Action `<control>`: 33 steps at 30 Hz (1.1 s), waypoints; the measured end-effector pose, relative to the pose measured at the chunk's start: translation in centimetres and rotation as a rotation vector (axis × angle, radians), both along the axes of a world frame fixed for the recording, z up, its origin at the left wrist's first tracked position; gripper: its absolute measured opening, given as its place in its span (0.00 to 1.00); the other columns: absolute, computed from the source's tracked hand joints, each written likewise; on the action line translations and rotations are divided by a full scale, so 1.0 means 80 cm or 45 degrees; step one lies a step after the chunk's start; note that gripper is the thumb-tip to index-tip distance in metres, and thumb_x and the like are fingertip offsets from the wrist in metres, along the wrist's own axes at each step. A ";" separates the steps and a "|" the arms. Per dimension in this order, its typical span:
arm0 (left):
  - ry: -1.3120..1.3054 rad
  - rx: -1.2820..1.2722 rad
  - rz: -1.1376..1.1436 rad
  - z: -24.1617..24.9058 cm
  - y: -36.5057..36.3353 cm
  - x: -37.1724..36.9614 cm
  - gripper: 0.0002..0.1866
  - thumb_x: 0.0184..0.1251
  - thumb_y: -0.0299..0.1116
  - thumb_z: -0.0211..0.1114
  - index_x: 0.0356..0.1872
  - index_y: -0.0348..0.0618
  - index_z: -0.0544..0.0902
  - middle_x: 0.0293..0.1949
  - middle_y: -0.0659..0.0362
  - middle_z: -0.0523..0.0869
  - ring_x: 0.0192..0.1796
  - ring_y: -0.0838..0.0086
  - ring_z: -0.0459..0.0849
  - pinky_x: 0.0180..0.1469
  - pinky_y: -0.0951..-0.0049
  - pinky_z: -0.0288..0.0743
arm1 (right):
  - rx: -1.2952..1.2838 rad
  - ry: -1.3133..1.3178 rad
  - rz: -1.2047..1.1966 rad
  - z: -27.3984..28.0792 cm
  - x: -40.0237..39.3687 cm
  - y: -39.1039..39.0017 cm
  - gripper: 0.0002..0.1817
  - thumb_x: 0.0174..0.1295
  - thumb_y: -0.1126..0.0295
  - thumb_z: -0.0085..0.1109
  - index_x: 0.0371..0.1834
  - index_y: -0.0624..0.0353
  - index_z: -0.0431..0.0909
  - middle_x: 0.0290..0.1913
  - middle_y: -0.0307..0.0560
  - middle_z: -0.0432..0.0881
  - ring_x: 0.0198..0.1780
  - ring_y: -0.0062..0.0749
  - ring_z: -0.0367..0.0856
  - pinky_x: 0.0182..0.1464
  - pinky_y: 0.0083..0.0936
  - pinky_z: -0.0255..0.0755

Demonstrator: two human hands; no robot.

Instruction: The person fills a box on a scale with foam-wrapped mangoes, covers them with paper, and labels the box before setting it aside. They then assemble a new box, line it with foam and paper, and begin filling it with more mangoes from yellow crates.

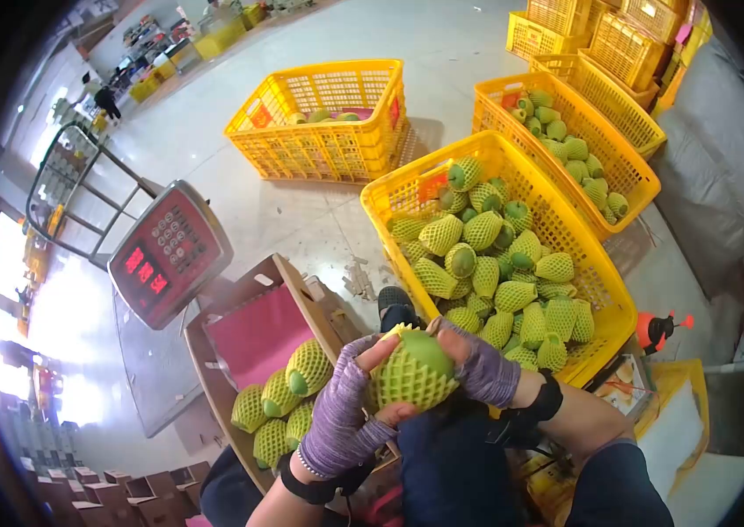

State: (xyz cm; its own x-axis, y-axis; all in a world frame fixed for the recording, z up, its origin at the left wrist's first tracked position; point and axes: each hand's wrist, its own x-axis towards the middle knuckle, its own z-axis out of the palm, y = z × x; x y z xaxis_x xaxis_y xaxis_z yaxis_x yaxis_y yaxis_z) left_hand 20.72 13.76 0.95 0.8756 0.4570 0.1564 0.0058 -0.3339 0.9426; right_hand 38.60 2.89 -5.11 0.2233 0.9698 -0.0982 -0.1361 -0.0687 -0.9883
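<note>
Between my two hands is a green fruit (414,373) in a yellow-green foam net, its bare green skin showing at the upper right. My left hand (341,413), in a purple fingerless glove, wraps its left side and underside. The fingers of my right hand (477,364), gloved alike, press on its upper right. Left of them a cardboard box (205,351) with a pink lining (257,334) holds several netted fruits (308,369). A yellow crate (613,303) beyond my right hand is heaped with netted fruits (512,296).
A scale display (170,255) with red digits stands left of the box. Another yellow crate (319,145) with a few fruits is ahead. More crates (631,171) are at the right, some stacked (622,44). A person (101,95) is far off at the upper left.
</note>
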 end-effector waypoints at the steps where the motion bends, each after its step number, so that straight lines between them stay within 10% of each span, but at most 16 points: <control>1: 0.000 0.002 0.011 0.004 0.000 -0.003 0.36 0.55 0.33 0.75 0.65 0.41 0.70 0.58 0.46 0.73 0.59 0.57 0.77 0.59 0.65 0.72 | 0.002 0.000 0.011 -0.004 -0.006 -0.001 0.25 0.70 0.45 0.47 0.52 0.57 0.68 0.49 0.43 0.77 0.51 0.25 0.75 0.56 0.23 0.69; 5: 0.167 0.380 -0.143 0.026 -0.004 -0.009 0.40 0.57 0.34 0.71 0.70 0.38 0.62 0.62 0.41 0.70 0.61 0.47 0.74 0.61 0.60 0.71 | -0.138 -0.013 0.162 -0.017 -0.022 -0.008 0.21 0.74 0.56 0.41 0.57 0.63 0.68 0.45 0.57 0.77 0.50 0.43 0.78 0.52 0.28 0.72; 7: 0.241 0.696 -0.239 0.036 -0.010 -0.003 0.41 0.56 0.35 0.72 0.70 0.37 0.62 0.62 0.40 0.70 0.61 0.46 0.74 0.61 0.59 0.71 | 0.597 -1.230 0.098 -0.065 -0.027 0.000 0.19 0.75 0.60 0.40 0.59 0.63 0.68 0.47 0.57 0.78 0.51 0.43 0.79 0.53 0.29 0.73; 9: 0.276 0.689 -0.224 0.041 -0.011 -0.004 0.41 0.56 0.37 0.73 0.69 0.37 0.63 0.64 0.38 0.68 0.63 0.44 0.72 0.62 0.59 0.70 | 0.423 -1.051 0.187 -0.053 -0.033 0.003 0.17 0.75 0.63 0.39 0.58 0.62 0.69 0.49 0.55 0.78 0.52 0.42 0.79 0.55 0.31 0.73; 12: 0.167 0.568 0.118 0.056 -0.009 -0.014 0.38 0.58 0.37 0.72 0.68 0.39 0.65 0.68 0.36 0.64 0.69 0.45 0.67 0.66 0.60 0.67 | -0.225 0.660 0.089 0.000 -0.027 0.009 0.26 0.74 0.45 0.40 0.52 0.57 0.76 0.42 0.45 0.84 0.40 0.33 0.84 0.43 0.29 0.80; 15: -0.025 -0.266 0.369 0.044 -0.004 -0.030 0.29 0.67 0.39 0.66 0.65 0.40 0.69 0.63 0.48 0.73 0.62 0.64 0.76 0.63 0.67 0.69 | -0.355 0.933 0.033 0.032 -0.024 0.010 0.32 0.69 0.37 0.42 0.51 0.56 0.77 0.38 0.43 0.85 0.34 0.30 0.85 0.35 0.26 0.80; 17: 0.123 -0.649 0.434 0.055 0.004 -0.035 0.23 0.69 0.41 0.64 0.60 0.42 0.73 0.54 0.54 0.76 0.54 0.73 0.77 0.59 0.69 0.71 | -0.383 0.966 0.222 0.023 -0.019 0.012 0.32 0.68 0.37 0.44 0.51 0.56 0.78 0.39 0.44 0.85 0.36 0.31 0.85 0.35 0.28 0.81; 23: 0.200 0.652 0.296 0.074 -0.008 -0.027 0.24 0.64 0.39 0.69 0.57 0.42 0.76 0.52 0.51 0.77 0.56 0.71 0.77 0.58 0.70 0.72 | -0.473 1.045 0.089 0.040 -0.026 0.021 0.32 0.69 0.36 0.41 0.53 0.53 0.76 0.37 0.43 0.84 0.30 0.30 0.83 0.30 0.25 0.77; 26: 0.208 -0.596 0.076 0.060 0.001 -0.012 0.32 0.54 0.31 0.76 0.61 0.43 0.73 0.54 0.55 0.78 0.57 0.70 0.78 0.60 0.71 0.72 | -0.311 0.796 0.224 0.046 -0.024 0.015 0.32 0.69 0.37 0.41 0.53 0.54 0.76 0.36 0.42 0.84 0.31 0.27 0.83 0.30 0.23 0.77; 29: 0.107 -0.633 0.062 0.047 0.018 -0.020 0.35 0.49 0.26 0.78 0.60 0.42 0.73 0.53 0.57 0.80 0.57 0.71 0.79 0.61 0.71 0.72 | -0.184 0.425 0.194 0.043 -0.022 0.016 0.31 0.70 0.39 0.42 0.55 0.58 0.75 0.40 0.46 0.84 0.33 0.29 0.85 0.30 0.24 0.79; 33: 0.246 -0.373 0.286 0.030 0.086 -0.066 0.34 0.44 0.21 0.78 0.57 0.42 0.75 0.52 0.57 0.80 0.56 0.71 0.80 0.56 0.71 0.77 | -0.315 0.970 0.271 -0.018 0.071 0.031 0.20 0.67 0.65 0.54 0.59 0.63 0.72 0.48 0.52 0.81 0.35 0.36 0.85 0.34 0.29 0.81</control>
